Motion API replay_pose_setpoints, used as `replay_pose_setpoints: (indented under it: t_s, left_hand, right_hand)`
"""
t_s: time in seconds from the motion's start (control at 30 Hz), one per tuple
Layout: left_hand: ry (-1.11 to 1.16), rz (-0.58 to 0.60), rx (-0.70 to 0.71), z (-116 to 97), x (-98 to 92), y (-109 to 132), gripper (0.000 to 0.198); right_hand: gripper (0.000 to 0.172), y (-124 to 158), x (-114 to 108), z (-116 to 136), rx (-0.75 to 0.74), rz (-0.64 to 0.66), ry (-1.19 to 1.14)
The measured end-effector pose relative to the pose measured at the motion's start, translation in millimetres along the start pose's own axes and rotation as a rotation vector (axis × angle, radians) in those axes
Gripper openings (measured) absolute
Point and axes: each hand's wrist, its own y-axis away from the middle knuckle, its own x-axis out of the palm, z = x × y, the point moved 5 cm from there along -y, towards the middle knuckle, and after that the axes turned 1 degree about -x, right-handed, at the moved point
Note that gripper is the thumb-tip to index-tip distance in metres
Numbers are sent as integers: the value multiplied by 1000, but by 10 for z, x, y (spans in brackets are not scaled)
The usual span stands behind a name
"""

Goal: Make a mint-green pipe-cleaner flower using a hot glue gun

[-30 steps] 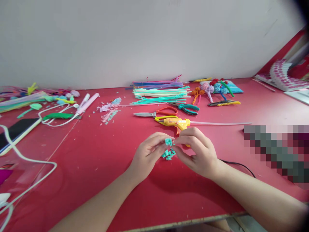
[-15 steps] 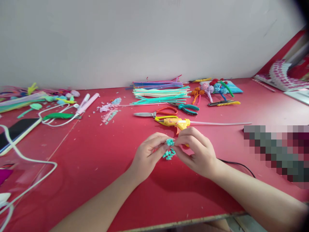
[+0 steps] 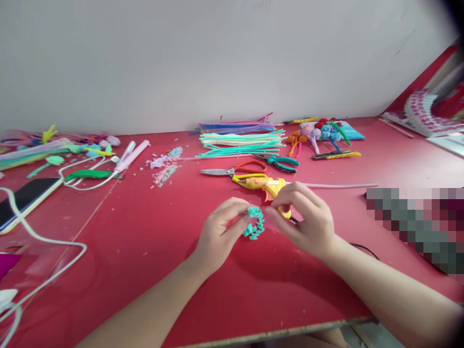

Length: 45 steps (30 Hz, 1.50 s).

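Note:
A teal pipe cleaner (image 3: 260, 222), bent into small zigzags and curled round on itself, hangs from the thumb and fingertips of my left hand (image 3: 223, 232). Its upper end is bunched at the pinch. My right hand (image 3: 306, 220) is a little to the right of it, apart from the pipe cleaner, thumb and forefinger separated with nothing visible between them. Just behind my right hand lies a yellow glue gun (image 3: 263, 183), partly covered by the fingers, with a long clear glue stick (image 3: 337, 185) sticking out of its back.
Beyond the hands lie scissors (image 3: 219, 172), teal-handled pliers (image 3: 281, 162) and bundles of pipe cleaners (image 3: 241, 140). Finished pompom shapes (image 3: 311, 133) and a yellow cutter (image 3: 342, 154) lie back right. Fuzz scraps (image 3: 165, 166), a pink styling iron (image 3: 132, 157), phone (image 3: 29, 198) and white cable (image 3: 54, 241) are left.
My right hand has let go of the pipe cleaner and moved to the right. More of the zigzag curl now shows below my left fingertips, while my left hand stays nearly in place.

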Motion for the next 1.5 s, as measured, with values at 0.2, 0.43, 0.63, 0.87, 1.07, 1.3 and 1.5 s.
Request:
replay_pose_setpoints:
  t_s: [0.2, 0.43, 0.63, 0.87, 1.07, 1.3, 1.5]
  left_hand:
    - [-1, -95, -62, 29, -51, 7, 10]
    - [0, -115, -101, 18, -75, 7, 13]
    - [129, -145, -172, 13, -85, -4, 17]
    - [267, -155, -283, 79, -90, -20, 20]
    - [391, -194, -332, 165, -122, -38, 22]
    - [426, -226, -352, 195, -132, -56, 22]
    - [476, -247, -400, 246, -143, -61, 22]
  right_hand:
    - [40, 20, 72, -609, 522, 433, 584]
    - [38, 134, 222, -784, 633, 585, 490]
    - [34, 172, 259, -884, 901, 388, -89]
    - [21, 132, 188, -744, 1059, 161, -940]
    - [15, 110, 174, -624, 1022, 167, -1054]
    - [21, 115, 186, -486, 894, 237, -1075]
    - [31, 138, 161, -380, 707, 303, -627]
